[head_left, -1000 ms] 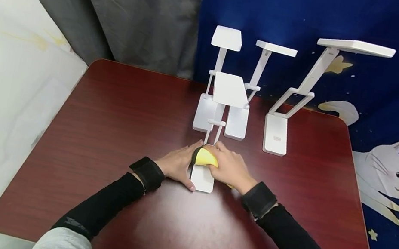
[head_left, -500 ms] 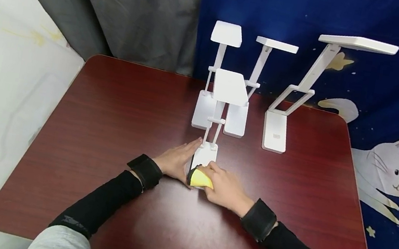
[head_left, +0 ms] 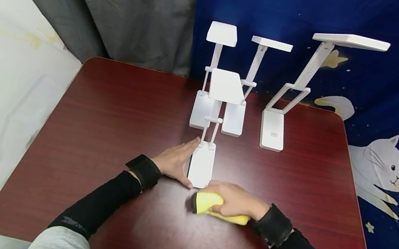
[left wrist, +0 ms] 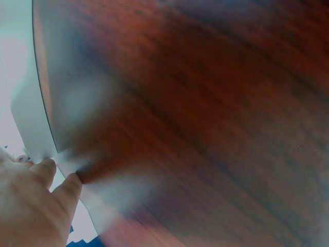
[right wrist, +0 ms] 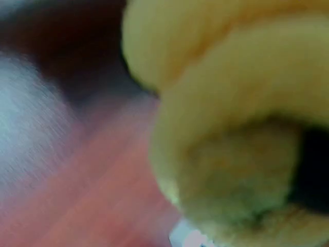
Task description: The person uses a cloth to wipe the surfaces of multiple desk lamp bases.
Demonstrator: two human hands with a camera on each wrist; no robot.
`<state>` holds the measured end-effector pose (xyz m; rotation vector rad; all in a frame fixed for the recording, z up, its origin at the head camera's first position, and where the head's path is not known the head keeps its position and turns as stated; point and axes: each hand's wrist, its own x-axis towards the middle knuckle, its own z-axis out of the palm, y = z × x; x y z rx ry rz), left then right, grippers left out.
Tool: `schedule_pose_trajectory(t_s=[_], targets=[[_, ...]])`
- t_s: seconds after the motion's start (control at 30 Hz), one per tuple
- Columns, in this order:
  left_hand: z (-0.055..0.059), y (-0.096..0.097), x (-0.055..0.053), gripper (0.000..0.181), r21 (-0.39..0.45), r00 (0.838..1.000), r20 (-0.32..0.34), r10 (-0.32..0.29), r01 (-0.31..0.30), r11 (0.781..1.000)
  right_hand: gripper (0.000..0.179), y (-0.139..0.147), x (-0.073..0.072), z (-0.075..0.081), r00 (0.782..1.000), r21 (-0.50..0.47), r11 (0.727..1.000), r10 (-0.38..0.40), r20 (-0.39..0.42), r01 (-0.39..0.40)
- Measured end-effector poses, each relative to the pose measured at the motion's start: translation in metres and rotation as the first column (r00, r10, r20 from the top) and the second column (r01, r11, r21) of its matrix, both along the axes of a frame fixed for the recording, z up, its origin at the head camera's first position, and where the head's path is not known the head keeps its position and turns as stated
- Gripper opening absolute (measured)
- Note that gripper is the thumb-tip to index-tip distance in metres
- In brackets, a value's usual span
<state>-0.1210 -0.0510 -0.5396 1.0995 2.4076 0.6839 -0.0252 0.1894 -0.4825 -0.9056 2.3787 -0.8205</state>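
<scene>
A white folding desk lamp [head_left: 201, 166] stands near the middle of the table. My left hand [head_left: 177, 160] rests along the left side of its base, fingers stretched toward the far end and thumb at the near corner. In the left wrist view, fingertips [left wrist: 67, 188] touch the pale edge of the lamp. My right hand [head_left: 236, 201] grips a folded yellow cloth [head_left: 225, 217] with a dark edge, just in front of the base and over the tabletop. Close up in the right wrist view, the cloth [right wrist: 247, 103] appears rolled in thick, soft folds.
Behind the lamp stand three more white desk lamps: one at the back left [head_left: 202, 109], one beside it [head_left: 233, 119], and a taller one to the right [head_left: 273, 129]. All are on a dark red wooden table [head_left: 128, 104] against curtains.
My right hand has drawn the yellow cloth down the lamp base toward me and off its near end, uncovering the base. My left hand stays at the base's side.
</scene>
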Motion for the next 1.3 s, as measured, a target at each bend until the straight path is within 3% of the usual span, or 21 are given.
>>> schedule_pose_trajectory(t_s=[0.1,0.2,0.3,0.47,0.7,0.9,1.0,1.1,1.2,1.27,1.3], targets=[[-0.002,0.0,-0.001,0.143,0.018,1.0,-0.009,0.001,0.0,1.0,0.046,0.005,-0.018,0.009,0.986,0.0,0.99,-0.14,-0.096,0.141],[-0.003,-0.001,-0.002,0.144,0.022,1.0,-0.009,0.004,-0.004,1.0,0.05,0.004,-0.038,0.015,0.933,0.065,0.956,-0.264,-0.247,0.287],[-0.004,0.0,-0.002,0.144,0.015,1.0,0.013,0.008,-0.008,1.0,0.052,0.001,-0.051,0.012,0.893,0.145,0.924,-0.288,-0.346,0.355],[-0.003,0.002,-0.001,0.144,0.011,0.999,0.05,0.015,-0.016,1.0,0.051,-0.004,-0.052,-0.005,0.897,0.198,0.916,-0.265,-0.355,0.349],[-0.004,0.001,-0.003,0.144,0.005,0.999,0.029,0.021,-0.021,1.0,0.049,-0.003,-0.027,-0.011,0.909,0.122,0.93,-0.301,-0.288,0.346],[-0.004,-0.001,-0.002,0.144,0.005,0.999,0.042,0.029,-0.03,1.0,0.049,-0.004,0.001,-0.01,0.951,0.08,0.967,-0.22,-0.216,0.242],[-0.004,-0.002,-0.001,0.144,0.004,0.998,0.049,0.037,-0.038,0.999,0.045,-0.002,0.012,-0.008,0.979,0.089,0.983,-0.149,-0.141,0.163],[-0.004,-0.002,-0.001,0.144,0.001,0.998,0.05,0.033,-0.033,0.999,0.04,0.004,0.018,-0.006,0.993,0.074,0.992,-0.097,-0.066,0.101],[-0.004,-0.001,-0.002,0.144,0.01,0.998,0.049,0.027,-0.028,1.0,0.042,0.012,0.012,-0.001,0.986,0.054,0.986,-0.156,-0.057,0.16],[-0.005,-0.001,-0.002,0.144,0.017,0.998,0.051,0.024,-0.025,1.0,0.045,0.018,0.001,0.005,0.957,0.069,0.958,-0.27,-0.109,0.278],[-0.005,-0.001,-0.002,0.144,0.021,0.998,0.054,0.026,-0.027,0.999,0.048,0.02,-0.006,0.007,0.93,0.092,0.932,-0.336,-0.149,0.351]])
